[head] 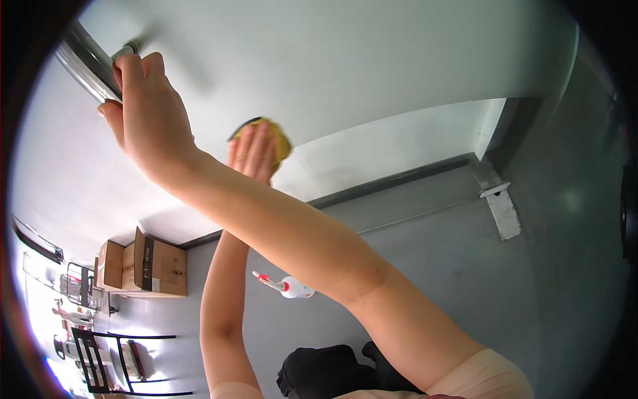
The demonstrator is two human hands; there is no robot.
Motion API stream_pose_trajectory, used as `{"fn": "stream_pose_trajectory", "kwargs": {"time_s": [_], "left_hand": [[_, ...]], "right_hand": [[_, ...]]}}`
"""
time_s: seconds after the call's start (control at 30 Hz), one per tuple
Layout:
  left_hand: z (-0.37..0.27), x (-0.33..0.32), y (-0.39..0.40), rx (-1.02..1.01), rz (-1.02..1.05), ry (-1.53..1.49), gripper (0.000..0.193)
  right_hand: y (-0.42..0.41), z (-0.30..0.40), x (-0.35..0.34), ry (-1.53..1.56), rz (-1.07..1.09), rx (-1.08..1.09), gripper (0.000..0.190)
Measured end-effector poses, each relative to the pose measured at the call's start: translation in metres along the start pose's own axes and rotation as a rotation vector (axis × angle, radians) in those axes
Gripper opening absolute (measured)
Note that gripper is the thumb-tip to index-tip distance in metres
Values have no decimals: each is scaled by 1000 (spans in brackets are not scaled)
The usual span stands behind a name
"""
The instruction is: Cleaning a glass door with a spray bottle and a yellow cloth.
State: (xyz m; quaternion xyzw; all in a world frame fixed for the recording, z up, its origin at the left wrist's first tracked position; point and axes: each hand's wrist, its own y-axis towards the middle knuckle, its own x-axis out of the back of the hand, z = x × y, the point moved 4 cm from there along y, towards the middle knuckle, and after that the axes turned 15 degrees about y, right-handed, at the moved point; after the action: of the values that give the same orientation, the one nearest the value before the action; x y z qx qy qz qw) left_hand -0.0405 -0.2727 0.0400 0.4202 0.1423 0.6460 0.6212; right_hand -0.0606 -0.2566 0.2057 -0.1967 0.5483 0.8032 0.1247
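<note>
A large glossy white panel point(349, 60) fills the upper part of the view. My right hand point(152, 107) reaches across to the upper left and is closed around a shiny metal bar handle point(88, 62) mounted on the panel. My left hand point(253, 152) lies behind and below the right forearm, its fingers over a yellow pad or cloth point(282, 144) with a dark edge, pressed to the panel; it looks slightly blurred. A white bottle point(298, 288) with a red and white nozzle is below the panel, partly hidden by my right forearm.
An open cardboard box point(169, 267) stands by the panel's lower left. Black metal frames point(102, 359) and a cart point(79, 284) are farther left. A white metal bracket point(504, 214) juts over the grey floor point(438, 259) at right. A dark strip point(398, 179) edges the white surface.
</note>
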Motion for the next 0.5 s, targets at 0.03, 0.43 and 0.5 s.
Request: {"fn": "stream_pose_trajectory", "kwargs": {"time_s": [0.03,0.43,0.5], "left_hand": [[6,0,-4,-8,3,13,42],[-71,11,101,66,-263,-310,44],[-84,21,116,22,-255,-221,43]], "right_hand": [[1,3,-4,14,-9,7,43],[0,3,-6,-29,-61,93,44],[-1,5,-8,-31,-56,122,45]]}}
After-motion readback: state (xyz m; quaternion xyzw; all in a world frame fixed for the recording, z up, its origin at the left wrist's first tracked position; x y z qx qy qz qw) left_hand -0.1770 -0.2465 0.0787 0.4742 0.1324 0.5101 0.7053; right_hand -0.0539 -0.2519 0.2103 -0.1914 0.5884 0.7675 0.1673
